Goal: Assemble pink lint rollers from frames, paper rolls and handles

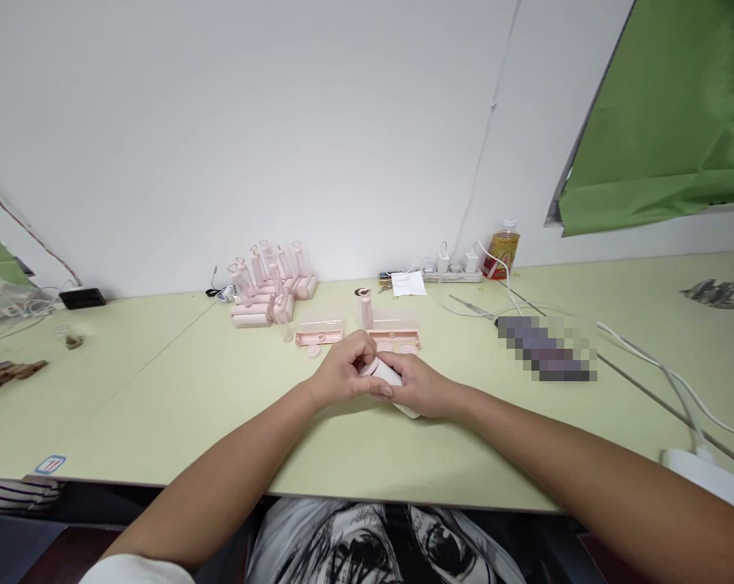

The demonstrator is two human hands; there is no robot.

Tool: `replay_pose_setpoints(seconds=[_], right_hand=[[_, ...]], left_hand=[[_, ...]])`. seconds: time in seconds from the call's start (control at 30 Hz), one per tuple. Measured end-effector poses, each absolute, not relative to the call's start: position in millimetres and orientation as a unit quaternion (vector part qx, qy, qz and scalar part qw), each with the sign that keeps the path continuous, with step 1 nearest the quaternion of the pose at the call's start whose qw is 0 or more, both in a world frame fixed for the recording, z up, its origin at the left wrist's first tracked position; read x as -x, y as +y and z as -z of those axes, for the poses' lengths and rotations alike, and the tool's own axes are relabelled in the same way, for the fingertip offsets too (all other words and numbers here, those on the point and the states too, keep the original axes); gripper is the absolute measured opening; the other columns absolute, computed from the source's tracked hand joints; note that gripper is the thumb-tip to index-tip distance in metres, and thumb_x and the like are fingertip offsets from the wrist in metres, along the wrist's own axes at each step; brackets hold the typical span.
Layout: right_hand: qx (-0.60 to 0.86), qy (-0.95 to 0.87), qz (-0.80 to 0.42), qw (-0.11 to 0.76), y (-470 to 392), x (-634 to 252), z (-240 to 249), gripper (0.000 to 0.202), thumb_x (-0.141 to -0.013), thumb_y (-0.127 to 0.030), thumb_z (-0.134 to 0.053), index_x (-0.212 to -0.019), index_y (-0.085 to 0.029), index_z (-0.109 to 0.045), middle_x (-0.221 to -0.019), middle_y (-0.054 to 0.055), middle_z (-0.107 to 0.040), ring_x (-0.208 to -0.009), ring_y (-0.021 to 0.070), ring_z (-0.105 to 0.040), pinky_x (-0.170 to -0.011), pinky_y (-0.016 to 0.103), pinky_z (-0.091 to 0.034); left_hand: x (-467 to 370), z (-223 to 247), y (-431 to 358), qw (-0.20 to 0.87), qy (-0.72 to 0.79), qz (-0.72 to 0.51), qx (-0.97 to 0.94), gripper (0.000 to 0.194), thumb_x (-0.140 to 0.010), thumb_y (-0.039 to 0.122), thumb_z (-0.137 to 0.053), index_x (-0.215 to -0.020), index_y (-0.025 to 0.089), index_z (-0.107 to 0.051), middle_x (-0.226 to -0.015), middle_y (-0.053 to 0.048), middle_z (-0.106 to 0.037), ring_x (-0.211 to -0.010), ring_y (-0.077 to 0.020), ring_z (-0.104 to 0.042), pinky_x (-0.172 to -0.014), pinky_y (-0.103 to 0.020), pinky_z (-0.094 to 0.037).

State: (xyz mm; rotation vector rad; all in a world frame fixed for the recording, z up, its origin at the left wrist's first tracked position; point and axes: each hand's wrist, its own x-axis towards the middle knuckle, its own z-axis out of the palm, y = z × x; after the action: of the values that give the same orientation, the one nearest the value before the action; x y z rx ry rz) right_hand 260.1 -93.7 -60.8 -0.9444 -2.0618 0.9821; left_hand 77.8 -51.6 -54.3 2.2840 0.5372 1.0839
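Note:
Both of my hands meet over the table, close together around a white cylinder [387, 372] with a pink end. My left hand [345, 370] has its fingers curled at the pink end [370, 367]. My right hand [426, 384] is wrapped round the white body, which slants down to the right and is partly hidden by it. Just beyond my hands lie two shallow pink trays [319, 337] with clear parts behind them. Small pink discs [313, 351] lie in front of the trays. A pink upright piece [365, 308] stands between them.
Several pink and white cylinders [254, 312] are grouped by the wall, some upright with looped tops. A power strip [457, 276], a bottle [501, 250] and a white paper [409, 283] sit at the back. Right of my hands are a blurred-out item [546, 349] and white cables [652, 361].

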Motion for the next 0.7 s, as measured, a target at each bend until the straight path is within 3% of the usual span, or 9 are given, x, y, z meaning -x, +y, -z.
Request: replay_pose_setpoints(seconds=[0.23, 0.4, 0.53, 0.7], right_hand=[[0.363, -0.778, -0.395, 0.328, -94.4, -259.3, 59.9, 0.029, -0.077, -0.039, -0.068, -0.093, -0.015, -0.06, -0.08, 0.001, -0.056, -0.072, 0.0155, -0.048, -0.06, 0.023, -0.036], [0.351, -0.76, -0.431, 0.338, -93.3, -259.2, 63.5, 0.035, -0.079, -0.048, -0.066, -0.091, -0.016, -0.058, -0.076, 0.0, -0.054, -0.067, 0.0139, -0.047, -0.057, 0.024, -0.036], [0.343, -0.747, -0.444, 0.357, -92.4, -259.9, 60.9, 0.036, -0.078, -0.047, -0.068, -0.095, -0.017, -0.06, -0.078, 0.0, -0.055, -0.069, 0.0144, -0.051, -0.06, 0.025, -0.039], [0.368, -0.673, -0.504, 0.396, -89.7, -262.0, 58.3, 0.034, -0.076, -0.046, -0.07, -0.09, -0.018, -0.057, -0.077, -0.001, -0.054, -0.064, 0.0144, -0.055, -0.056, 0.026, -0.044]], left_hand=[[-77.2, 54.8, -48.7, 0.227, 0.162, -0.422, -0.863, 0.055, -0.062, 0.062, -0.074, -0.069, 0.019, -0.04, -0.075, 0.001, -0.041, -0.066, -0.0121, -0.035, -0.056, -0.026, -0.03], [-76.1, 53.8, -48.7, 0.241, 0.172, -0.41, -0.863, 0.058, -0.064, 0.072, -0.065, -0.078, 0.02, -0.041, -0.079, 0.001, -0.04, -0.067, -0.0126, -0.034, -0.059, -0.027, -0.033], [-72.0, 54.3, -47.2, 0.222, 0.173, -0.423, -0.861, 0.063, -0.066, 0.07, -0.064, -0.1, 0.021, -0.044, -0.091, -0.003, -0.042, -0.074, -0.0145, -0.039, -0.066, -0.03, -0.038], [-69.9, 50.0, -48.5, 0.152, 0.186, -0.535, -0.81, 0.074, -0.071, 0.056, -0.068, -0.129, 0.025, -0.033, -0.118, -0.01, -0.036, -0.083, -0.0151, -0.045, -0.071, -0.032, -0.043]])
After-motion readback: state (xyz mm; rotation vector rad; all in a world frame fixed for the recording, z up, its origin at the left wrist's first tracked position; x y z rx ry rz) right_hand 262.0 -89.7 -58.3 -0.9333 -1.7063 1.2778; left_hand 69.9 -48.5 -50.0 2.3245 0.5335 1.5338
